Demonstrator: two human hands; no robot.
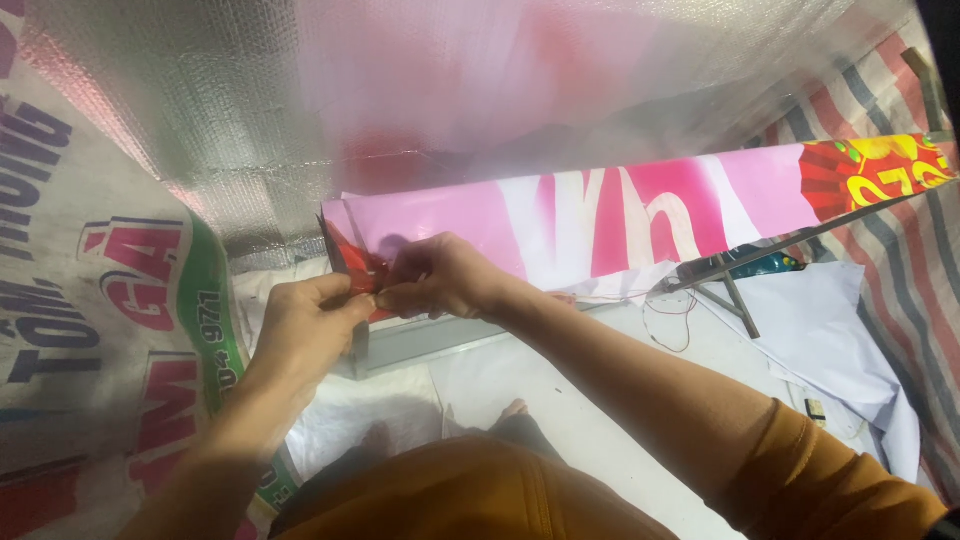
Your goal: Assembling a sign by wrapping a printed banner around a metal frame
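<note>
Pink printed banner panel (640, 215) lies long and narrow, its axis running from lower left up to the right. Left hand (305, 330) and right hand (440, 278) each close a grip on its red left end (355, 265), just above the white floor sheet (560, 390).

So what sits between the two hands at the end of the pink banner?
In the head view, a small red piece at the end of the pink banner sits between the left hand and right hand; both pinch it.

a glossy printed vinyl banner (640, 215) is seen, backed by shiny quilted foil sheeting (300, 110), beside a coarse woven plastic sack (110, 300).
</note>
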